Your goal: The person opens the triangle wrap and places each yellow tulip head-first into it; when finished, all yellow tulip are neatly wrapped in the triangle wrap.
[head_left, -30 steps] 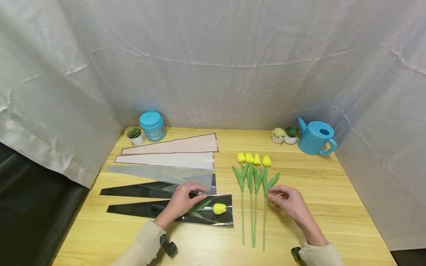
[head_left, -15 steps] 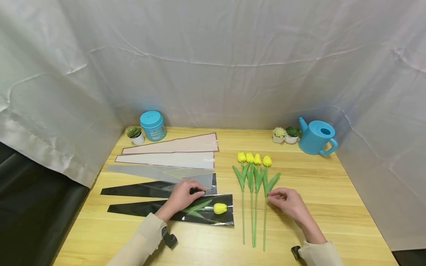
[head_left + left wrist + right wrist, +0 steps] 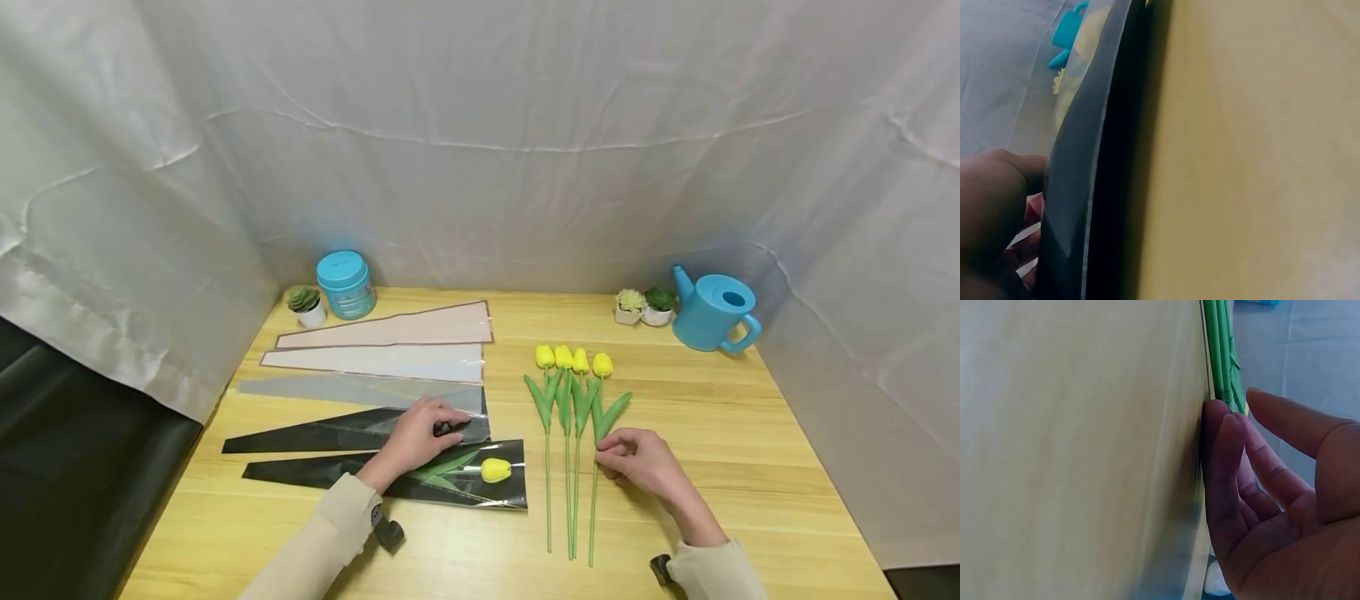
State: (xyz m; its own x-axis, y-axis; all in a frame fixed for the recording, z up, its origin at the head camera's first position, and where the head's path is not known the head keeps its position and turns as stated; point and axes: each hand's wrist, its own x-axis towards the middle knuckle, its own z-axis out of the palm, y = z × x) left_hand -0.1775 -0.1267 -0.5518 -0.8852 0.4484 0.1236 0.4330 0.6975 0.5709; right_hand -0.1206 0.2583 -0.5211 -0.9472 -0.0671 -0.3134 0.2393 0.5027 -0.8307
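Observation:
My left hand (image 3: 420, 435) rests on the right part of a black flower sleeve (image 3: 300, 435); its thumb stands apart from its fingers. In the left wrist view, that hand is partly hidden behind a dark sleeve edge (image 3: 1075, 181). Below it lies another black sleeve (image 3: 315, 473) with a yellow tulip (image 3: 495, 471) in it. My right hand (image 3: 645, 460) has its fingertips at the stem of the rightmost loose tulip (image 3: 602, 364). In the right wrist view, a gap shows between thumb and index finger beside green leaves (image 3: 1217, 350). Several yellow tulips lie side by side there.
Grey (image 3: 330, 387), white (image 3: 382, 360) and pink (image 3: 405, 326) sleeves lie at the left. A small potted plant (image 3: 306, 307) and a blue tub (image 3: 345, 285) stand behind them. Two little succulents (image 3: 643, 305) and a blue watering can (image 3: 714, 312) stand at the back right.
The upper black sleeve has shifted a little towards the person, out from under the grey one. My right hand has moved slightly left and down; the rightmost tulip's stem end has swung left.

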